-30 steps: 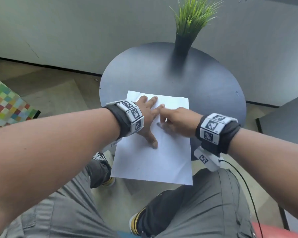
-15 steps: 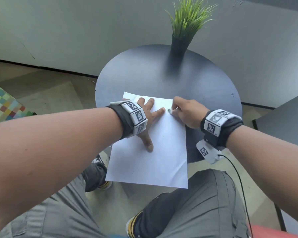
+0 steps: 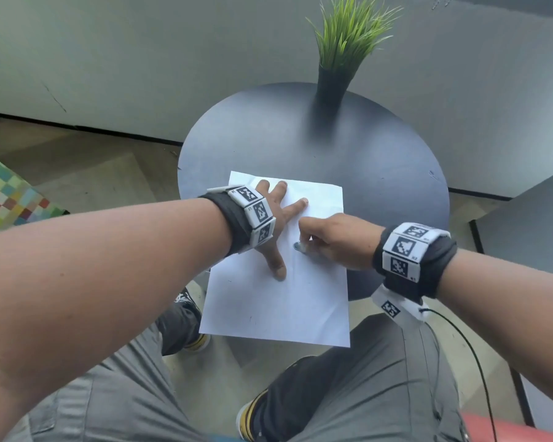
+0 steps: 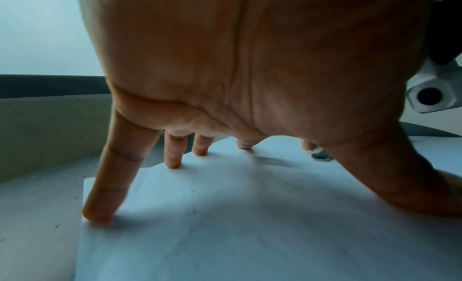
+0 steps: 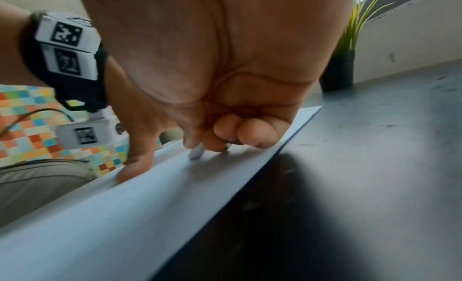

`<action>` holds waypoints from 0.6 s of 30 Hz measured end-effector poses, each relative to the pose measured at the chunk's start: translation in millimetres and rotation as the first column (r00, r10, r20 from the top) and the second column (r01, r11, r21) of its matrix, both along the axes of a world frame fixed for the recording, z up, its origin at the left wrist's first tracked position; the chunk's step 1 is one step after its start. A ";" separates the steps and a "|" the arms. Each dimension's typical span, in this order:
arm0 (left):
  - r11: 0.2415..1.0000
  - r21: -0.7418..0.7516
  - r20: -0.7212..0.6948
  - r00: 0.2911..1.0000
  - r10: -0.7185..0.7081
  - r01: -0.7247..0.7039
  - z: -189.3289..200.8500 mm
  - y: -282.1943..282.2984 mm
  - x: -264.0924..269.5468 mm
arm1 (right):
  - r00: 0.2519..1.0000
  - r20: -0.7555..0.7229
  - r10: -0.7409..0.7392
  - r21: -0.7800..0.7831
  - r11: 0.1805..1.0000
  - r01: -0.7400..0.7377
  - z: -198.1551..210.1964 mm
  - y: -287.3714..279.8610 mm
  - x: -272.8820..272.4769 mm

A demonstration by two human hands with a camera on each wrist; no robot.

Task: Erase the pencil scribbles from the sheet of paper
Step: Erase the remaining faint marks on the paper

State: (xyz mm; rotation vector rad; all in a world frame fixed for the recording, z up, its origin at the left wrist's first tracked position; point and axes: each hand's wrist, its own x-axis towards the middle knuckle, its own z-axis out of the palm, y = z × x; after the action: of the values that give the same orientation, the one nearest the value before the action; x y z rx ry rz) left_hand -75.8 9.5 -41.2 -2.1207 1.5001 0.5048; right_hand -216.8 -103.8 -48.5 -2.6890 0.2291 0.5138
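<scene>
A white sheet of paper (image 3: 278,307) lies on the round dark table (image 3: 380,173), its near part hanging over the table's front edge. My left hand (image 3: 276,218) presses flat on the sheet with fingers spread; in the left wrist view its fingertips (image 4: 100,216) touch the paper (image 4: 225,236). My right hand (image 3: 329,240) pinches a small grey eraser (image 3: 299,247), whose tip touches the sheet just right of my left thumb. The eraser (image 5: 195,155) shows below curled fingers on the paper (image 5: 125,216) in the right wrist view. Only faint specks show on the sheet.
A grass plant in a black pot (image 3: 332,84) stands at the table's far side, also seen as a plant (image 5: 342,68) in the right wrist view. A second dark table (image 3: 530,218) is at the right. My knees are below the sheet. A multicoloured cushion (image 3: 4,196) lies left.
My right hand has swept with the eraser from the sheet's upper right edge back down toward the middle, beside my left thumb. The left hand stays pressed on the paper.
</scene>
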 end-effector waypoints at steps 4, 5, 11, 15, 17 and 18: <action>1.000 0.002 0.001 1.000 0.007 -0.007 2.4 0.7 -0.8 | 0.951 0.086 -0.296 -0.065 0.951 0.302 2.9 -36.1 12.9; 1.000 0.003 -0.003 1.000 0.010 -0.010 3.0 1.6 -0.6 | 0.944 0.095 -0.315 -0.066 0.945 0.322 2.4 -35.0 13.1; 0.999 -0.009 -0.028 0.999 0.035 -0.036 1.8 2.2 -0.1 | 0.999 -0.010 -0.051 -0.026 0.998 0.051 1.1 11.2 5.0; 0.987 -0.068 -0.062 0.988 0.138 -0.142 2.8 4.9 -5.1 | 0.929 0.081 -0.362 -0.170 0.913 0.371 3.9 -44.9 15.8; 0.974 -0.098 -0.078 0.977 0.196 -0.203 6.3 6.6 -9.1 | 0.916 0.110 -0.387 -0.169 0.901 0.401 0.2 -47.0 16.3; 0.970 -0.110 -0.079 0.975 0.207 -0.215 9.7 8.4 -9.8 | 0.926 0.104 -0.364 -0.154 0.914 0.376 -1.9 -39.5 16.5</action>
State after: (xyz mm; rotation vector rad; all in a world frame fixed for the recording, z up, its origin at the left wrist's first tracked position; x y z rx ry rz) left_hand -85.6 18.0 -31.5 -2.3936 1.3763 0.5803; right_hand -200.4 -143.2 -50.4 -2.7233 0.7776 0.2876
